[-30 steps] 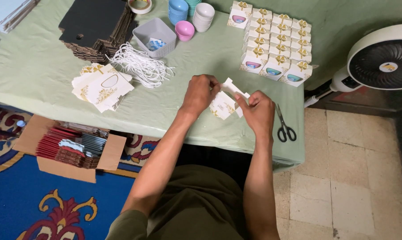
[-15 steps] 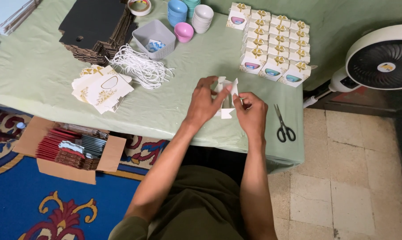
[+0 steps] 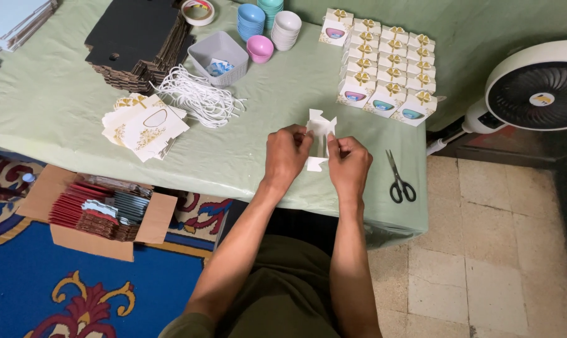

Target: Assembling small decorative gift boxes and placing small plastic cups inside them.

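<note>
On the green worktop (image 3: 58, 106) lie flat cards (image 3: 142, 125) and white strings (image 3: 199, 97), then the left hand (image 3: 286, 156) and right hand (image 3: 349, 166) both pinch a white card (image 3: 321, 134) held up between them, with scissors (image 3: 399, 178) just beside.

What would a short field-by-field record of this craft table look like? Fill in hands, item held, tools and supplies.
Left hand: grips the left edge of the white card cut-out
Right hand: pinches its right edge; the piece is raised above the table
Tool: black scissors lying right of the hands
Finished items: rows of small white gift boxes at the far right
Supplies: flat printed card blanks, white cords, grey tray, stacked bowls
Floor: open cardboard box, fan
</note>
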